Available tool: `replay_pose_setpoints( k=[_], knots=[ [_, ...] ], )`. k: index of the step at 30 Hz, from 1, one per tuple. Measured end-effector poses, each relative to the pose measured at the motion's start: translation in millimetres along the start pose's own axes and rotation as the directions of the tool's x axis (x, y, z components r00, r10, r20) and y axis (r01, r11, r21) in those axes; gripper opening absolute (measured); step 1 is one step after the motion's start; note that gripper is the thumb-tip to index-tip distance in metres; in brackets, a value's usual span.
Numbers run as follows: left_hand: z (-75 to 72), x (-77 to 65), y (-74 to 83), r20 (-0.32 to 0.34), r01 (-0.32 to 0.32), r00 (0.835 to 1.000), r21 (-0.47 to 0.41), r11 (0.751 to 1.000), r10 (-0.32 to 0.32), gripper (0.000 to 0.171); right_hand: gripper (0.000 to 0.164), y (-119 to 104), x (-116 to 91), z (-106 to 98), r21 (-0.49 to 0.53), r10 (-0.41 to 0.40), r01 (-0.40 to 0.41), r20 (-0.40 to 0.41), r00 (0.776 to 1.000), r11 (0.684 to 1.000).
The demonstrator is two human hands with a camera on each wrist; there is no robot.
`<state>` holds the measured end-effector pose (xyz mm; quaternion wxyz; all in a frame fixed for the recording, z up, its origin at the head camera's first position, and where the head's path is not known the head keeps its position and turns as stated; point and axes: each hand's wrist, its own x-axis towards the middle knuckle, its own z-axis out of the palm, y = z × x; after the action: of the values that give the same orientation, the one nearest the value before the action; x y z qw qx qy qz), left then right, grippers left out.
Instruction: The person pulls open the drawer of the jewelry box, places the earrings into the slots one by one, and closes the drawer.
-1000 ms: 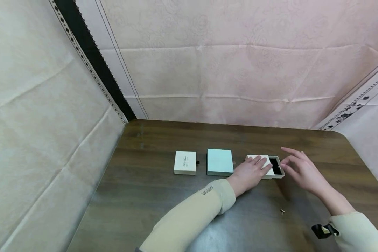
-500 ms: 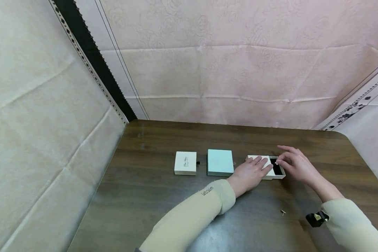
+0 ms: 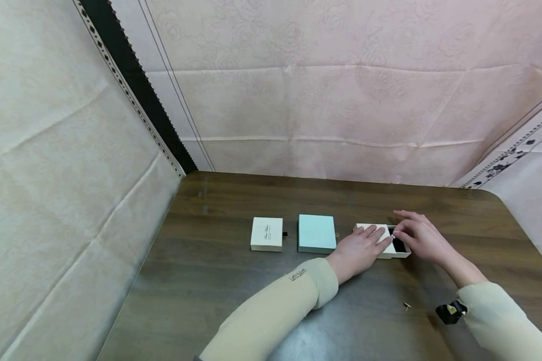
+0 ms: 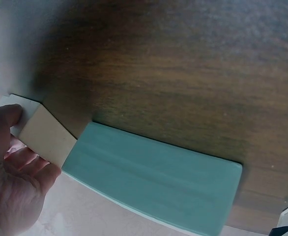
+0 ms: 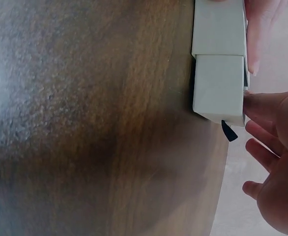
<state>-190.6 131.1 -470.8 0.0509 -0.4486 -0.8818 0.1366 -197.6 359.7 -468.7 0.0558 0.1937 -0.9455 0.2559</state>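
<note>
In the head view, my left hand (image 3: 357, 247) rests across the top of a white slide-out box (image 3: 363, 225), fingers spread and pressing on its lid. The box's drawer (image 3: 403, 254) is pulled out to the right, showing a black lining. Over that drawer, my right hand (image 3: 422, 240) pinches a small shiny piece (image 3: 393, 236) between thumb and index finger; its kind is too small to make out. The right wrist view shows the drawer's pale side (image 5: 220, 86) with a black ribbon tab (image 5: 229, 131), my right fingertips right at its upper rim.
A turquoise box (image 3: 316, 232) stands left of the left hand, and beyond it a white box (image 3: 266, 233) with printed lettering and a black tab. A small metallic piece (image 3: 407, 306) lies nearer on the wooden table (image 3: 208, 281). Pale cloth (image 3: 325, 100) hangs behind.
My right hand has moved left with the small shiny piece, from beside the drawer's outer end to over its black lining. The left hand has stayed on the box.
</note>
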Motion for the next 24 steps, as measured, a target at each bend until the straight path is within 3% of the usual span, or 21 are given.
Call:
replay_pose_setpoints(
  k=[15, 24],
  knots=[
    [1.0, -0.3, 1.0, -0.013, -0.005, 1.000, 0.010, 1.000, 0.005, 0.051, 0.013, 2.8, 0.0, -2.3, 0.019, 0.055, -0.057, 0.063, 0.996, 0.998],
    [1.4, 0.8, 0.8, 0.012, -0.001, 1.000, -0.014, 1.000, 0.002, 0.052, 0.013, 3.6, 3.9, -4.0, 0.031, 0.091, -0.094, 0.088, 0.992, 0.995]
  ],
)
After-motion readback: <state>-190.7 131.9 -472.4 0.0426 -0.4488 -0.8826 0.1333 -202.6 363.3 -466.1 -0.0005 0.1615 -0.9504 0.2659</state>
